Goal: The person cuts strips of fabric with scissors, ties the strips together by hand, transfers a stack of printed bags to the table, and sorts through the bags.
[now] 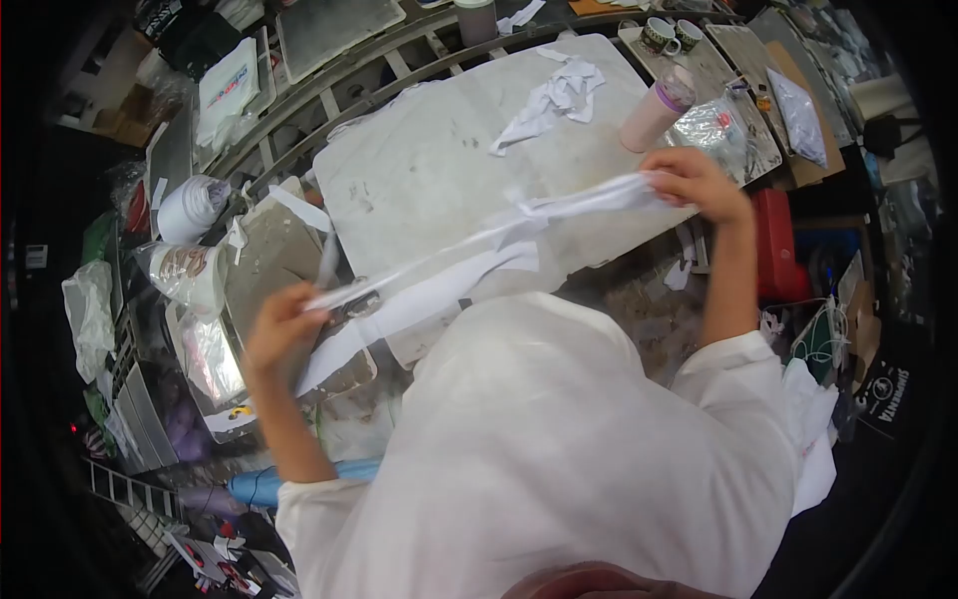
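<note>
Between my two hands a long white cloth strip [489, 236] is stretched across the front of the pale board [419, 165]. My left hand [284, 327], somewhat blurred, is closed on the strip's left end. The other end is pinched in my right hand [691, 184], near the board's right edge. Midway along, the strip looks bunched or knotted. Beneath it a wider white strip [429, 297] runs diagonally over the near edge of the board and the surface at left. A crumpled heap of white scraps [559, 98] lies farther back on the board.
A pink bottle [659, 108] stands just beyond my right hand. Two patterned mugs [661, 36] are behind it. At left are a white roll [194, 208] and a plastic-wrapped bundle [185, 275]. A red object [778, 245] sits right of my right forearm.
</note>
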`<state>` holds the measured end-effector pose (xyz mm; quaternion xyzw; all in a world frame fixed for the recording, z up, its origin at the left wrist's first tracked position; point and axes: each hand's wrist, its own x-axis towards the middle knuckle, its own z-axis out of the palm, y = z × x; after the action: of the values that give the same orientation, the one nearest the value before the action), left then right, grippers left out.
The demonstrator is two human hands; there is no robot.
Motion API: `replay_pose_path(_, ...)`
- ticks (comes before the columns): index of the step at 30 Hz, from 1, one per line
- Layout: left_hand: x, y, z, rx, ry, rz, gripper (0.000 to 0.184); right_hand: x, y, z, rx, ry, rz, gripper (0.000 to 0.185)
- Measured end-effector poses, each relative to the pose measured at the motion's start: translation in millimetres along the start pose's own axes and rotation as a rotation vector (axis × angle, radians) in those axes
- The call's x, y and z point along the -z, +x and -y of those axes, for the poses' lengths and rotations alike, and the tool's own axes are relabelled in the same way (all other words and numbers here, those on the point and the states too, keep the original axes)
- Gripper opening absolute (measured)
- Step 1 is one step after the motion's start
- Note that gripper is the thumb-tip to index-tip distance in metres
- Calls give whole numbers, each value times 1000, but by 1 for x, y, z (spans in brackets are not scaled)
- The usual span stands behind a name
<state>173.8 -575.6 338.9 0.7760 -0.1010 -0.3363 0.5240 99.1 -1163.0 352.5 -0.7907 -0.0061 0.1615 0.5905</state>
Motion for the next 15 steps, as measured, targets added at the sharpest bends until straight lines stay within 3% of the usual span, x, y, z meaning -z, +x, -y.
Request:
replay_pose_path(3, 80, -48, 19, 94, 413, -198, 13, 77, -49, 0, -185, -64, 3, 43)
replay_pose_path(7, 146, -105, 66, 274, 387, -345, 25, 175, -112, -40, -235, -62, -199, 41)
replay_pose_path(9, 176, -117, 112, 298, 245, -498, 32, 211, -127, -45, -324, -151, -277, 39)
replay_pose_path(11, 188, -122, 121, 330, 200, -494, 37, 240, -125, -60, -369, -110, -384, 41)
replay_pose_path(13, 214, -121, 139, 347, -132, -696, 36, 266, -125, -56, -399, -198, -359, 39)
replay_pose_path(14, 221, -113, 162, 235, -129, -942, 29, 279, -122, -55, -425, -279, -330, 37)
replay_pose_path(15, 244, -114, 189, 240, -131, -949, 29, 298, -118, -61, -423, -282, -321, 37)
